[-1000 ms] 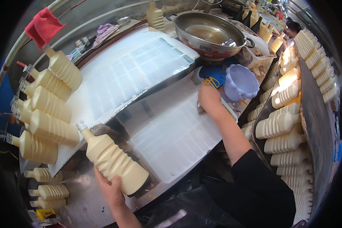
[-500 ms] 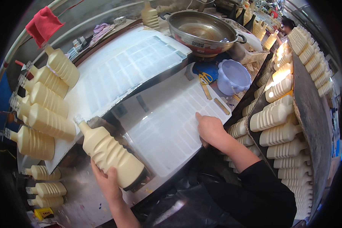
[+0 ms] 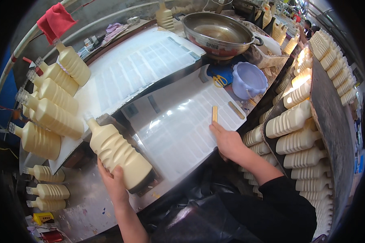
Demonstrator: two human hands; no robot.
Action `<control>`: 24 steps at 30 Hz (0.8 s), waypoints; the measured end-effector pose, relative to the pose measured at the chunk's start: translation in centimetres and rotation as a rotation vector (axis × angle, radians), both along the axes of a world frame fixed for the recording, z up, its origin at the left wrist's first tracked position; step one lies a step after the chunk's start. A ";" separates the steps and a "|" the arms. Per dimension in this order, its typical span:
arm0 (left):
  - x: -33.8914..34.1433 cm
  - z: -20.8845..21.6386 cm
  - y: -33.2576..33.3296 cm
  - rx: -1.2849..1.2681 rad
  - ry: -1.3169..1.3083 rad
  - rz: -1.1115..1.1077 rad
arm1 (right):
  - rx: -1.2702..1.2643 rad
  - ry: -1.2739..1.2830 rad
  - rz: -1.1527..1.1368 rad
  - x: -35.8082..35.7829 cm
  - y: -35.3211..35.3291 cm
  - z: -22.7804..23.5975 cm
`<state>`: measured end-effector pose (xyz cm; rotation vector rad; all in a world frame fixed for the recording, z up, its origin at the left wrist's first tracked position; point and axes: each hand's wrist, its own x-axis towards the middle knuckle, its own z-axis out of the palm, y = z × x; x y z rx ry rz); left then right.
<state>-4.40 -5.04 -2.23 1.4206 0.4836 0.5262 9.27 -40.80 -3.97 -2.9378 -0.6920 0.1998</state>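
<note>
My left hand point(image 3: 115, 180) is wrapped round the lower side of a cream ribbed bottle point(image 3: 119, 156), which lies tilted with its neck toward the far left and its base over a dark support. At the tips of my right hand's fingers point(image 3: 227, 141) is the near end of a narrow gold strip point(image 3: 214, 114), pinched there as far as I can see; the thumb is mostly hidden. Under this hand lies a wet, whitish sheet point(image 3: 170, 141) marked off in long rectangles. A second, darker gold strip point(image 3: 236, 110) rests on the sheet's far right part.
Several cream bottles point(image 3: 54, 109) stand at the left, beside a raised board with another translucent sheet point(image 3: 144, 67). Behind are a wide metal pan point(image 3: 217, 34), a lilac bucket point(image 3: 249, 81) and yellow-handled scissors point(image 3: 220, 81). Racked bottles point(image 3: 290, 121) line a dark board point(image 3: 332, 101) at right.
One gold strip has come away from its place beside the other and now stands at my right fingertips. My left hand keeps its hold on the bottle. The view has shifted slightly.
</note>
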 end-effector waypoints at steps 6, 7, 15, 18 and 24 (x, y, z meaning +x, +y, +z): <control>-0.2 -0.5 0.7 -0.029 -0.029 -0.019 | 0.492 -0.248 -0.079 -3.7 -3.0 -1.3; -0.5 -0.3 0.9 -0.031 -0.017 -0.006 | 0.554 -0.222 -0.294 -3.8 -2.2 -0.8; 0.2 0.2 0.3 -0.044 0.015 -0.014 | 1.112 0.629 -0.940 -3.2 -5.2 -6.3; -0.1 -0.2 0.7 -0.037 0.022 0.012 | 1.073 0.538 -0.861 -2.5 -6.3 -4.7; -0.1 -1.0 0.3 -0.029 -0.027 0.018 | 0.673 -0.044 -0.170 -0.3 0.8 -0.8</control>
